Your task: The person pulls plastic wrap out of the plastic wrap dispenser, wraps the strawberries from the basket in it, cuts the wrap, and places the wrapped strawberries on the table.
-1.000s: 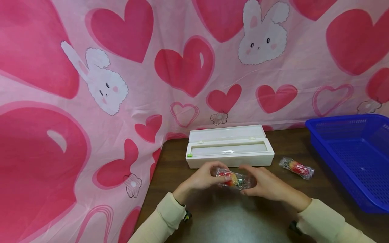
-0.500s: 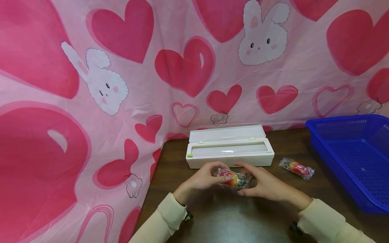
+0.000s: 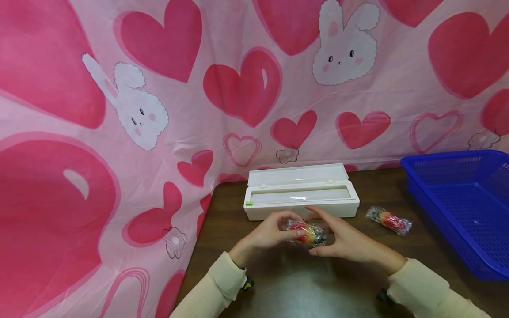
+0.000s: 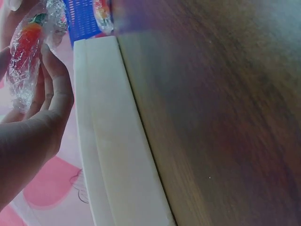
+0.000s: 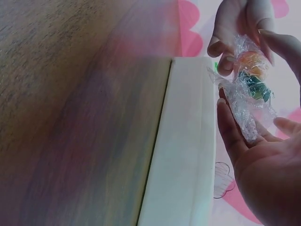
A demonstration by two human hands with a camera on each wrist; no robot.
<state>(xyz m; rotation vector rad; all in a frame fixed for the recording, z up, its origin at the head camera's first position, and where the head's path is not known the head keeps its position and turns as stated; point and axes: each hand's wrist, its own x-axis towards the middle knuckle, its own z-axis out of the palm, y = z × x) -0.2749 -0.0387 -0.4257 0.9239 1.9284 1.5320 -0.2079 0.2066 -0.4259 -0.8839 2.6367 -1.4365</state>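
Two hands point(image 3: 267, 232) point(image 3: 350, 238); two wrapped items point(image 3: 312, 235) point(image 3: 389, 220)

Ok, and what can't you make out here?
Blue plastic basket: head view, right edge crops it.
Held wrapped item: right wrist view, left hand hides its red end.
Loose wrapped item: left wrist view, top edge cuts it.
Cling-film dispenser: left wrist view, bottom edge crops it.

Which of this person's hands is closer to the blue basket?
The right. The right hand is to the left of the basket, at the basket-side end of the wrapped piece; the left hand is farther left, gripping the other end.
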